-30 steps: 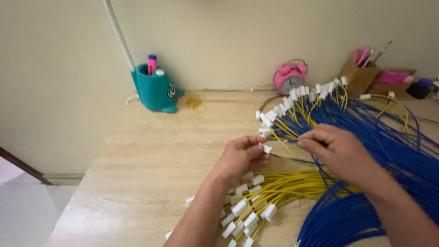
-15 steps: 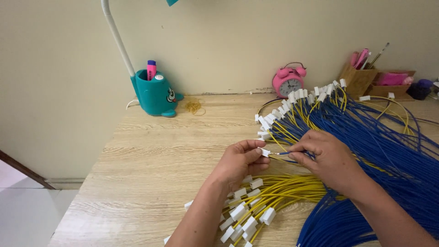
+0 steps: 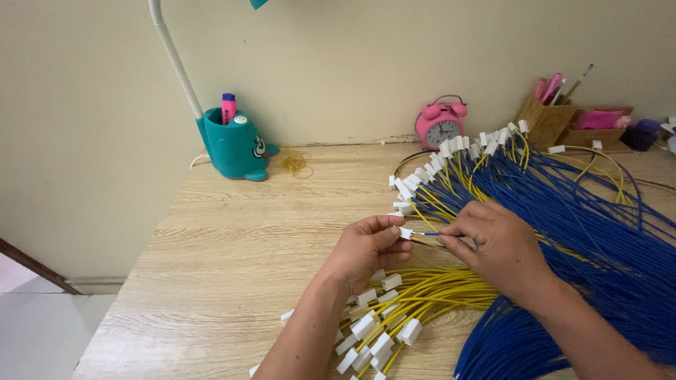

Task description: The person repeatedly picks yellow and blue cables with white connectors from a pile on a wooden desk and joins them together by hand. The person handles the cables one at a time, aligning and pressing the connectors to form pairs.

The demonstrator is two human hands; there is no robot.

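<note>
— Head view, centre of the frame: what sits between the two hands?

— A small white connector (image 3: 405, 232) with a blue wire (image 3: 427, 233) running out of it. The left hand (image 3: 366, 250) pinches the connector between thumb and fingertips; the right hand (image 3: 496, 243) is closed on the wire just beside it.

— Which way does it lie?

— Roughly level across the frame, connector end to the left, wire to the right.

— Anything hard to make out?

— Yes. The wire disappears under the right fingers, so I cannot follow it into the bundle. The connector's details are too small to read.

— And around them?

— Below the hands, yellow wires (image 3: 422, 295) with white plugs fan toward the lower centre, partly hidden by the left forearm. The blue wire bundle (image 3: 598, 232) fills the right side and is cut off by the frame's edge. All of it rests on a wooden desk (image 3: 232, 246). At the back stand a teal pen holder (image 3: 236, 148) and a pink alarm clock (image 3: 440, 125).
</note>
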